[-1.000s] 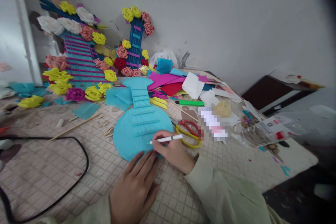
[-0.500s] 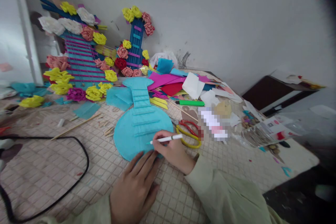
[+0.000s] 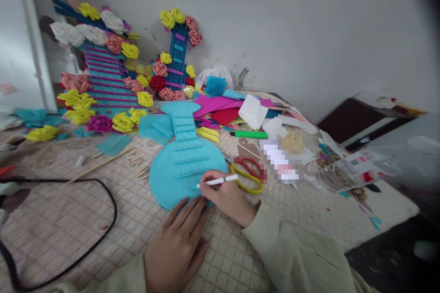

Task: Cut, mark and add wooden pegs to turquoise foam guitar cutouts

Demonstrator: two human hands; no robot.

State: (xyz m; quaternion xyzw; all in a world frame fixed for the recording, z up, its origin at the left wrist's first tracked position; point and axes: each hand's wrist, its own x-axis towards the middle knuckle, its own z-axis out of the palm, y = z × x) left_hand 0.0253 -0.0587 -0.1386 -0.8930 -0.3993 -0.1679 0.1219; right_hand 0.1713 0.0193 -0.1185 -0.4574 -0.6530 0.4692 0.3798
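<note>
Cluttered table (image 3: 134, 219): my right hand (image 3: 228, 197) pinches pen (image 3: 222, 180) over blue cutout (image 3: 185, 165); left hand (image 3: 180, 238), unclenched, rests at near edge (scissors (image 3: 250, 190) right).

Turquoise shape (image 3: 187, 158), lower rim partly hidden; black cord (image 3: 116, 212) cut off by the left edge

Cutout (image 3: 187, 167) — turq.; pen (image 3: 222, 180) — wht.; table (image 3: 132, 224) — beige grid.
</note>
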